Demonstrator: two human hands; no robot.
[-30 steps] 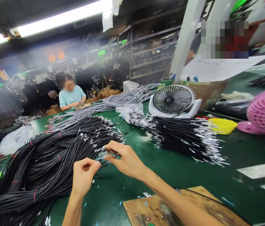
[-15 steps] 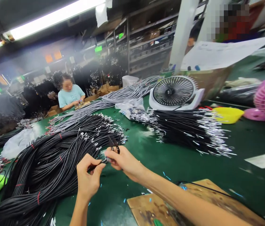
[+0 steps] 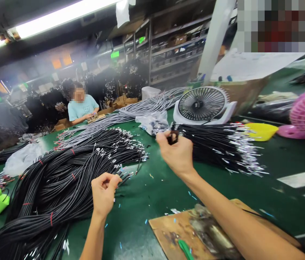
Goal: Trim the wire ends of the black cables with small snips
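Black cable (image 3: 124, 176) pinched by left hand (image 3: 104, 191), dark tool (image 3: 173, 137) kept in right hand (image 3: 178, 154)

The black cable is held near its end, above the green table (image 3: 138, 209), just beside the large pile of black cables (image 3: 68, 180). It is pinched between the thumb and the bent forefinger of the left hand, and the other fingers are curled in. Several cable ends are crowded at these fingertips, so it cannot be told exactly how many are gripped.

The right hand is raised well apart from the left, in front of the short black bundle (image 3: 214, 148). Its fingers are closed around the dark tool, which is partly covered, and whether its blades are spread cannot be told.

The large pile is bound in places by red ties (image 3: 51, 219), and its white-tipped ends are turned toward the middle of the table. Behind the short bundle a white fan (image 3: 199, 106) is placed, with a plastic bag (image 3: 154, 123) to its left and a yellow dish (image 3: 263, 132) to its right. Near the right forearm a wooden board (image 3: 165, 233) is seen, on which a green object (image 3: 185, 249) is laid. Grey cables (image 3: 147, 104) are stretched across the far side, near a seated person (image 3: 83, 108).
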